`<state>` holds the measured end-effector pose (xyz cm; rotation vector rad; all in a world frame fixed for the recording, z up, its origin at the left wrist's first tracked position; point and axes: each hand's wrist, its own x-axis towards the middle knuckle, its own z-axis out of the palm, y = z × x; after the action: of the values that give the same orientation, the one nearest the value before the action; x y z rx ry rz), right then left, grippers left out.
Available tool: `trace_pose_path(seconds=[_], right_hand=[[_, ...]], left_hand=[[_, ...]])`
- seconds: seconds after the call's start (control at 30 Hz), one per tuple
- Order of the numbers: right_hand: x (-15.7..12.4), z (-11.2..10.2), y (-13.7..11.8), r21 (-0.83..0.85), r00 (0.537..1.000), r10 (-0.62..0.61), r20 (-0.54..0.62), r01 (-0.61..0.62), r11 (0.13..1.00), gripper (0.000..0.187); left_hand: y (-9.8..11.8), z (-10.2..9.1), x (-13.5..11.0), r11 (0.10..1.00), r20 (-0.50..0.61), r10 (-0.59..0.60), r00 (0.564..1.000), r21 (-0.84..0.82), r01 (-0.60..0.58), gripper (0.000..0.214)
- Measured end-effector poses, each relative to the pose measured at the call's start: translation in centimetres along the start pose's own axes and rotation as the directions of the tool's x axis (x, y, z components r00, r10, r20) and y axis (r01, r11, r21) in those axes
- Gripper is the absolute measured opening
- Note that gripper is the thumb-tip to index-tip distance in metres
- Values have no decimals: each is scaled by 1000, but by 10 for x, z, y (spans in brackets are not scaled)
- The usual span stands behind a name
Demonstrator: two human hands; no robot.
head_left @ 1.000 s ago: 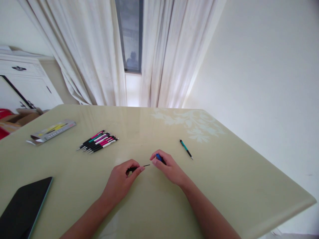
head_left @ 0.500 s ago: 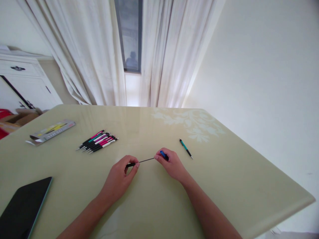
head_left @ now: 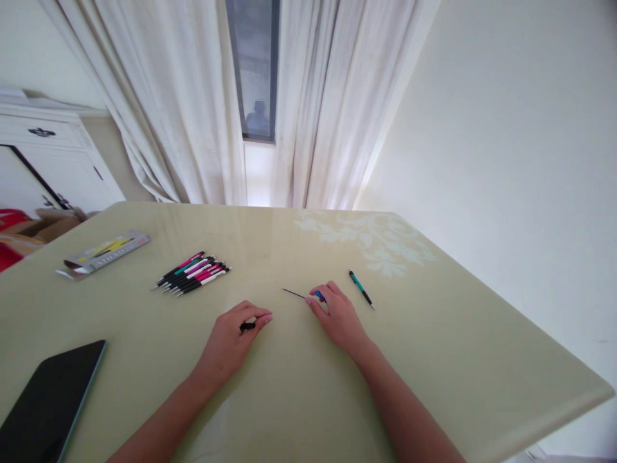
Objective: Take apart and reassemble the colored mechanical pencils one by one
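My left hand point(head_left: 236, 337) is closed, thumb against fingertips, around a short black pen part point(head_left: 247, 326); much of it is hidden by the fingers. To its right, my right hand point(head_left: 335, 315) pinches the end of a thin dark rod point(head_left: 293, 293), like a pen refill, which points left and away from me. A blue pen part point(head_left: 320, 295) also shows within the right hand's grip, partly covered. The two hands are apart, over the middle of the table. Just right of my right hand lies a teal and black pen point(head_left: 361, 289).
Several coloured pens point(head_left: 193, 275) lie side by side left of centre. Behind them at the left is an opened pen box point(head_left: 106, 253). A dark tablet point(head_left: 53, 399) rests at the near left of the table point(head_left: 434, 360). Curtains and a wall stand beyond.
The thin rod has come away from the black part in my left hand and now sticks out from my right hand. My right hand has shifted slightly right.
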<state>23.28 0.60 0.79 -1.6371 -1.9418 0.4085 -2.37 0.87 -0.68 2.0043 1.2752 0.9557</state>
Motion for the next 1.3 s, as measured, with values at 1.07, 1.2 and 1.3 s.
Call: trace_pose_path(seconds=[1.07,1.2,1.3], right_hand=[[0,4,2,60,998,-64,-17,65,996,28],[9,-2,29,-56,978,90,-190,-102,993,22],[13,-7,45,-102,955,168,-246,-198,975,9]], left_hand=[[11,3,-2,991,-29,-81,996,-111,77,24],[11,5,-1,990,-37,-113,993,-92,109,21],[12,6,-2,989,-30,-126,992,-87,123,23]])
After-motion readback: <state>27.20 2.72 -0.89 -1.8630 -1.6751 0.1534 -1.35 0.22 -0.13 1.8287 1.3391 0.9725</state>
